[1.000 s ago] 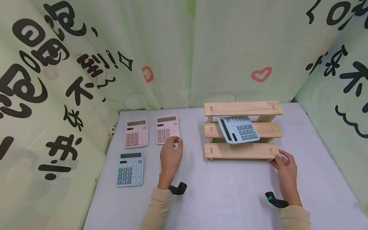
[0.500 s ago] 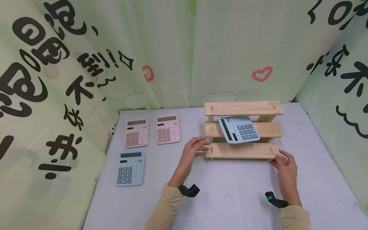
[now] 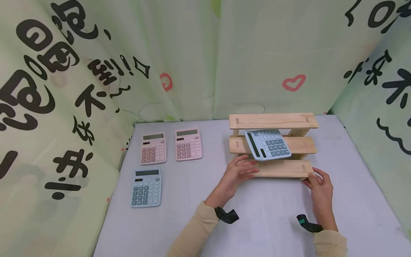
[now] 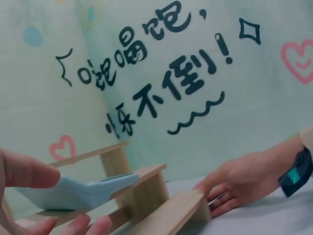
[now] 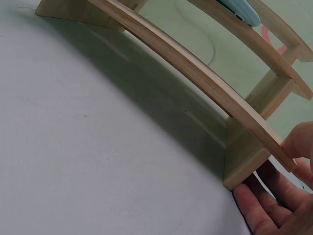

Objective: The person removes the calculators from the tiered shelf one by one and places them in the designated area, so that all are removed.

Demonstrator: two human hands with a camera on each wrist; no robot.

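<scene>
A three-step wooden rack stands at the right of the table. Across its middle step lies a blue calculator, turned sideways and tilted, its near edge overhanging the lowest step. My left hand is at the left end of the lowest step, just below the calculator, its fingers spread and loosely bent. In the left wrist view, thumb and fingers stand apart beside the calculator; contact cannot be told. My right hand grips the right end of the lowest step, thumb on the board and fingers against the leg.
Two pink calculators lie side by side at the table's back left, with another blue calculator in front of them. Printed curtains enclose the white table at the back and sides.
My left hand has moved right, from beside the pink calculators to the rack's lowest step under the tilted blue calculator. The right hand keeps its hold.
</scene>
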